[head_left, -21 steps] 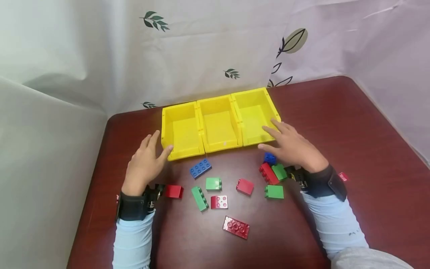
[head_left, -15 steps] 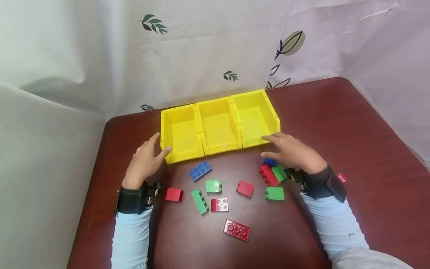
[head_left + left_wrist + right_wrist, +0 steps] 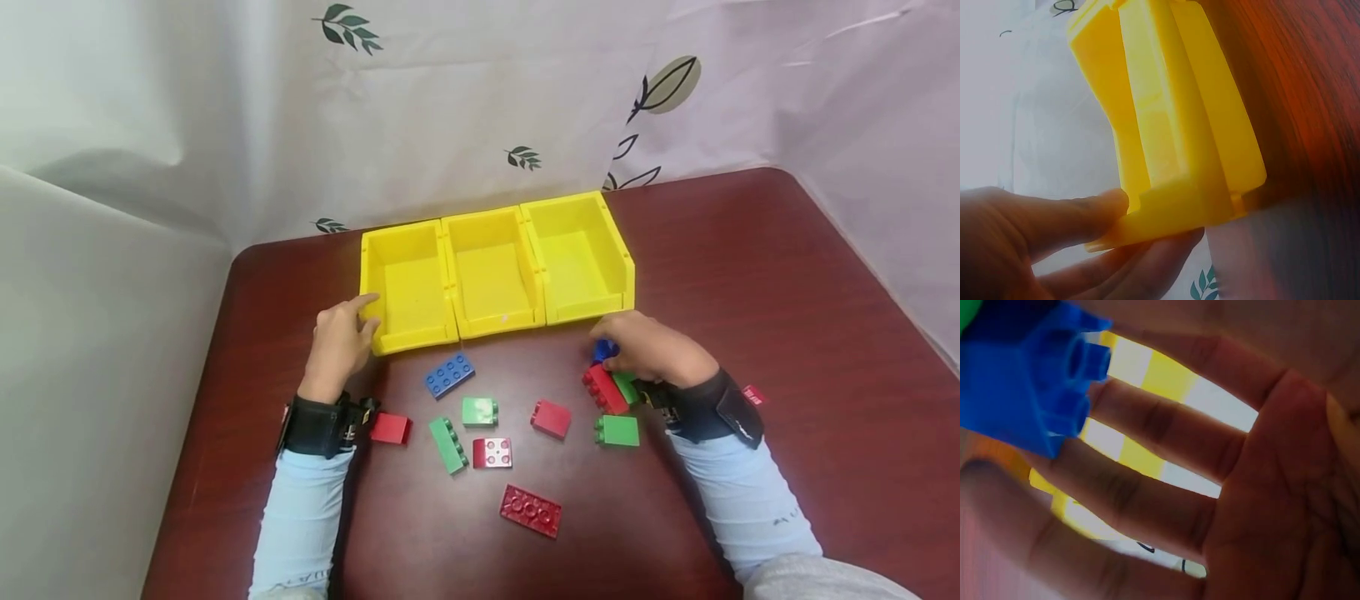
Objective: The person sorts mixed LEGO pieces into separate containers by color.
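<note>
Three yellow bins (image 3: 491,321) stand joined in a row on the table. My left hand (image 3: 337,346) grips the side wall of the left bin (image 3: 1172,125), thumb inside the rim and fingers against the outside. At the other side, my right hand (image 3: 652,346) has its fingers and thumb around a small blue brick (image 3: 1010,381), which is partly hidden in the head view. Right beside it lie a red brick (image 3: 605,389) and a green brick (image 3: 626,387) partly covered by the hand. A blue brick with studs up (image 3: 450,375) lies in front of the left bin.
Several more bricks lie scattered nearer me, among them a green one (image 3: 617,430), a red one (image 3: 551,418), a long green one (image 3: 447,446) and a dark red one (image 3: 531,510). A patterned white cloth (image 3: 450,108) hangs behind the dark red table (image 3: 750,275).
My left hand has moved right and onto the left bin's wall. The right hand has come down over the small blue brick, its fingers drawing in around it.
</note>
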Tool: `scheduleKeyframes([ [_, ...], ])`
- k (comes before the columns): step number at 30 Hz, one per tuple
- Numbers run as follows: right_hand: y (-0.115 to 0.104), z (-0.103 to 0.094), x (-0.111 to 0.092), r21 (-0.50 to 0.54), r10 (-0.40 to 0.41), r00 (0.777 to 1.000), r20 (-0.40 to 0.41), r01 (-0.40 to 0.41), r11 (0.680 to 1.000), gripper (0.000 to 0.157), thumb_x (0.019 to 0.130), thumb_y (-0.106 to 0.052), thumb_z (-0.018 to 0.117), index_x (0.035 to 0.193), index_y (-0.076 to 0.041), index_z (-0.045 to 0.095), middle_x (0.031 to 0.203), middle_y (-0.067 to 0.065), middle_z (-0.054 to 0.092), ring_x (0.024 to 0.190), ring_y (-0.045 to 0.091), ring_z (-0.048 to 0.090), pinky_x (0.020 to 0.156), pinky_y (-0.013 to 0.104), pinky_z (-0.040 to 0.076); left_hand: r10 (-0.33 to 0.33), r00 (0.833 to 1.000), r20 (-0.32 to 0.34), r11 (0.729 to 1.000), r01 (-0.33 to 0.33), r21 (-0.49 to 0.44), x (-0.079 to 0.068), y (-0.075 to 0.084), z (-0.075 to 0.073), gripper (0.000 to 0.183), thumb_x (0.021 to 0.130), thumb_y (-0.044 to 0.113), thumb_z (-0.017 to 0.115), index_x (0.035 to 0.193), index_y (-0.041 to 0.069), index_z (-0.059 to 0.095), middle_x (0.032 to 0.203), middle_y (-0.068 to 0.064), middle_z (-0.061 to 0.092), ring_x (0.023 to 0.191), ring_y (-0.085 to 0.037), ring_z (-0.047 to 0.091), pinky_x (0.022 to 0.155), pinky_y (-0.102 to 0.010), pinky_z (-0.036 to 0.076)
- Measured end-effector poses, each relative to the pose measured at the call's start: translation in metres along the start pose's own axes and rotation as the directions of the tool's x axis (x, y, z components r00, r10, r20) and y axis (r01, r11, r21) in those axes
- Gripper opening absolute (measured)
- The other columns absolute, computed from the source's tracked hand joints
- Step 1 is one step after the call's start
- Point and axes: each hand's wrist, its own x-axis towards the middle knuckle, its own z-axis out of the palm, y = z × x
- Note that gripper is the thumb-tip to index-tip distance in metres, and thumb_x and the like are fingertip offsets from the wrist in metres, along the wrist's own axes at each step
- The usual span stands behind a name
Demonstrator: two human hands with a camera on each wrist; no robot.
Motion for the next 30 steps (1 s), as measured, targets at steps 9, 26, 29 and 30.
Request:
scheduleKeyframes([
  [9, 0.000, 0.000, -0.001, 0.035, -0.011, 1.000, -0.024, 0.012, 0.999, 0.013, 0.079, -0.006, 0.079, 0.090, -0.004, 0.074, 0.073, 0.003, 0.059, 0.069, 0.019, 0.052, 0.060, 0.027, 0.049, -0.016, 1.000, -0.002, 1.000, 0.016, -0.009, -0.001, 0.000, -0.001, 0.042, 0.097, 0.012, 0.060, 0.138, 0.004, 0.055, 0.088, -0.020, 0.060, 0.069, -0.028, 0.053, 0.061, -0.030, 0.043],
  [26, -0.011, -0.036, 0.004, -0.048, -0.042, 0.983, -0.177, 0.034, 0.998, 0.034, 0.080, -0.005, 0.078, 0.113, 0.000, 0.071, 0.106, 0.017, 0.070, 0.096, 0.032, 0.064, 0.087, 0.049, 0.055, -0.074, 0.997, 0.027, 0.996, 0.075, -0.045, 0.002, 0.003, -0.010, 0.047, 0.096, 0.011, 0.061, 0.142, 0.007, 0.051, 0.116, -0.023, 0.061, 0.083, -0.033, 0.052, 0.072, -0.034, 0.047],
  [29, -0.012, -0.054, 0.014, -0.078, -0.017, 0.982, -0.187, 0.002, 0.997, 0.039, 0.080, -0.007, 0.080, 0.116, 0.000, 0.070, 0.107, 0.018, 0.070, 0.095, 0.031, 0.065, 0.088, 0.049, 0.055, -0.102, 0.993, 0.056, 0.992, 0.106, -0.069, 0.000, 0.002, -0.010, 0.048, 0.097, 0.012, 0.060, 0.144, 0.008, 0.050, 0.133, -0.024, 0.055, 0.093, -0.036, 0.053, 0.079, -0.039, 0.052],
  [30, -0.013, -0.060, 0.018, -0.083, 0.000, 0.983, -0.181, -0.015, 0.996, 0.040, 0.080, -0.008, 0.080, 0.118, 0.000, 0.070, 0.107, 0.018, 0.071, 0.094, 0.031, 0.065, 0.089, 0.049, 0.055, -0.109, 0.992, 0.062, 0.991, 0.113, -0.074, -0.001, 0.002, -0.009, 0.048, 0.097, 0.012, 0.060, 0.144, 0.009, 0.050, 0.135, -0.024, 0.054, 0.096, -0.037, 0.052, 0.081, -0.040, 0.053],
])
